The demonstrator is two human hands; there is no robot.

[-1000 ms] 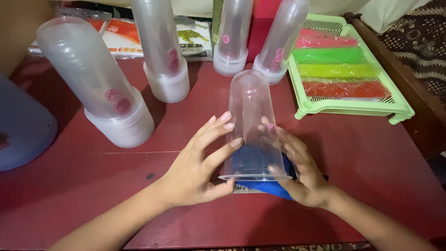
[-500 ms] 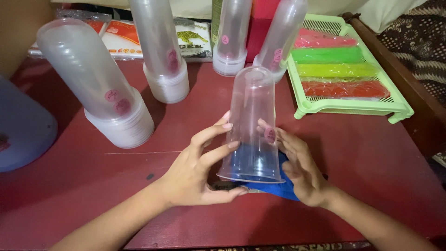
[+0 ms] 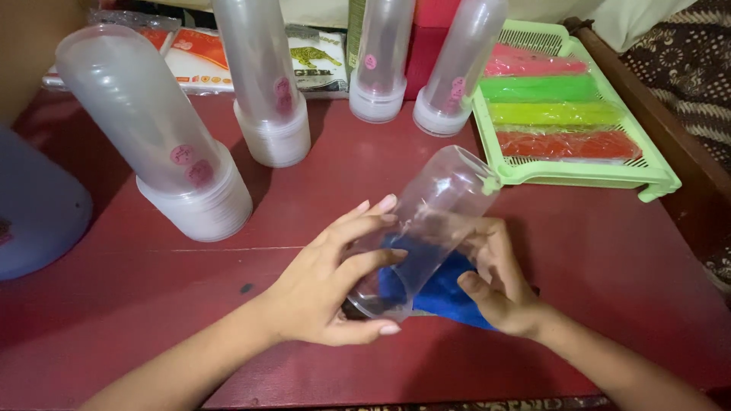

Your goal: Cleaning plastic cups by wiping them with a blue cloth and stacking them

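Both hands hold 1 clear plastic cup [image 3: 430,228], which lies tilted with its closed end pointing up and away toward the green tray [image 3: 586,173] and its open mouth down near the wrists. The left hand [image 3: 327,285] wraps the cup's left side: its fingers curve over the wall near the mouth, the thumb runs underneath along the rim, and the fingertips [image 3: 387,203] reach about halfway up the cup. The right hand [image 3: 499,285] grasps the cup from the other side, fingers spread against the wall and partly seen through the plastic, thumb pointing back toward the left hand. Neither hand is clenched into a fist; both are closed around the cup.

Just under the fingers of both hands, between the palms, lies a blue cloth [image 3: 445,293] on the red table [image 3: 609,251]; whether the cup's mouth touches it cannot be told.

Beyond the left fingertips stand 4 stacks of upturned clear cups, well apart from the hands: a leaning stack [image 3: 156,133] far left, a second stack [image 3: 266,84], a third stack [image 3: 381,65] and a fourth stack [image 3: 457,72] just beside the tray. The tray, beyond the right fingers, holds 4 coloured strips: pink, green, yellow and red
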